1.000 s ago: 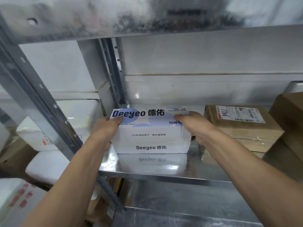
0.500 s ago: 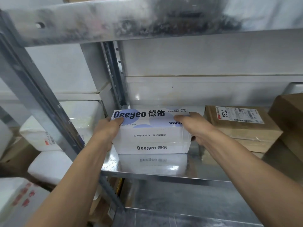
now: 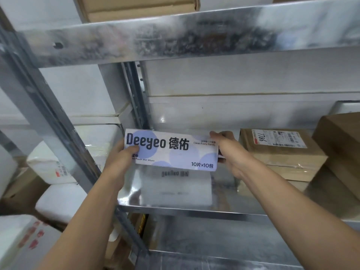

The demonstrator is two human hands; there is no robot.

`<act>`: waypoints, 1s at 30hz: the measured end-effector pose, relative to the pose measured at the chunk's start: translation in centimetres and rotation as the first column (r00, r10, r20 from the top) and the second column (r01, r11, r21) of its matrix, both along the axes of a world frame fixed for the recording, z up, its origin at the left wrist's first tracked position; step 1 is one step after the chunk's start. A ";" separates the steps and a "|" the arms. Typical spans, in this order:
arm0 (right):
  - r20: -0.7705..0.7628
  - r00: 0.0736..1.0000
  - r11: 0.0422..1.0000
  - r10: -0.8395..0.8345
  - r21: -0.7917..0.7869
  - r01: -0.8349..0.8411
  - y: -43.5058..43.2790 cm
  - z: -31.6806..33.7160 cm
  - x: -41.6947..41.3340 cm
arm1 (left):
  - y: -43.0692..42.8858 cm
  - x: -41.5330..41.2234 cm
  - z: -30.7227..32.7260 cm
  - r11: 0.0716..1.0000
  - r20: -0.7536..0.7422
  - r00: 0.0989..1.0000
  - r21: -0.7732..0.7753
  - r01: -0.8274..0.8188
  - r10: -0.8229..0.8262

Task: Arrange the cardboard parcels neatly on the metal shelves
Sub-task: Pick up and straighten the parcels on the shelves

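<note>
Wipes box [image 3: 175, 152], flat before, now tipped up left of brown parcel [image 3: 282, 154]; ends clasped by left grip [image 3: 120, 160], right grip [image 3: 228, 149]; placement judged unfinished.

1. The bare shelf [image 3: 224, 193] under the wipes box [image 3: 171, 151] is free out to its front edge.
2. Right: a labelled brown parcel [image 3: 280, 154] sits just beside my right grip [image 3: 228, 151], leaving only a narrow gap.
3. Far right: a bigger brown box [image 3: 341, 145] blocks that end.
4. Left: a slanted front post [image 3: 48, 123] is close to my left grip [image 3: 120, 162], and a rear post [image 3: 136, 94] stands in the back corner.
5. Above: the upper shelf beam [image 3: 175, 36] caps the opening, with roomy height below it.
6. Back: a white panel [image 3: 233, 114] closes it off.
7. White sacks [image 3: 58, 162] fill the space past the front post.
</note>
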State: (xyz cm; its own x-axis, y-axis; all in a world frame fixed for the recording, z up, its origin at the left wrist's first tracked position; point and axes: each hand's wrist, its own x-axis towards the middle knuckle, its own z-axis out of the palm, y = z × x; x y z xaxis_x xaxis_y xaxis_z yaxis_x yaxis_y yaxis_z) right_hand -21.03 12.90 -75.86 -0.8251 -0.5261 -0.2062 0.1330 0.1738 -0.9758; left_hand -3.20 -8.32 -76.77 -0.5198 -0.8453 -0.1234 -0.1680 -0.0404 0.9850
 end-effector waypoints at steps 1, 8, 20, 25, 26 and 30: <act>0.004 1.000 1.000 -0.011 -0.013 0.012 -0.1 -0.2 0.0 | 0.1 0.0 -0.4 1.000 0.005 1.000 -0.002 0.001 -0.001; -0.038 0.997 0.998 -0.064 -0.012 0.063 0.0 -2.4 1.0 | 1.0 -0.1 -3.6 0.998 0.056 0.997 0.034 -0.054 0.052; -0.001 0.999 0.996 0.055 -0.075 -0.055 0.0 -6.2 0.6 | 2.4 -1.1 -4.2 0.989 0.093 0.986 0.015 -0.144 0.142; -0.125 0.990 0.998 0.061 0.037 -0.057 0.4 -4.7 1.2 | 2.9 -0.9 -3.0 0.984 0.083 0.985 0.074 -0.159 0.153; -0.167 0.984 0.996 0.064 0.077 -0.052 0.7 -3.9 1.6 | 3.2 -0.8 -2.6 0.985 0.079 0.983 0.028 -0.170 0.167; -0.293 0.956 0.993 -0.001 0.112 0.035 2.2 -1.1 0.7 | 5.7 -1.1 0.3 0.930 -0.042 0.981 -0.311 -0.195 0.192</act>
State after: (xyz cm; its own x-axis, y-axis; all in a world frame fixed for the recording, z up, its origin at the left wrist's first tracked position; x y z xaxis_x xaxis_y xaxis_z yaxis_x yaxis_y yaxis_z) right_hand -20.38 15.13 -77.00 -0.8674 -0.4974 -0.0128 -0.1504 0.2868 -0.9461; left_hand -4.33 -2.64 -76.46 -0.3420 -0.9247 0.1672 -0.1774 0.2383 0.9549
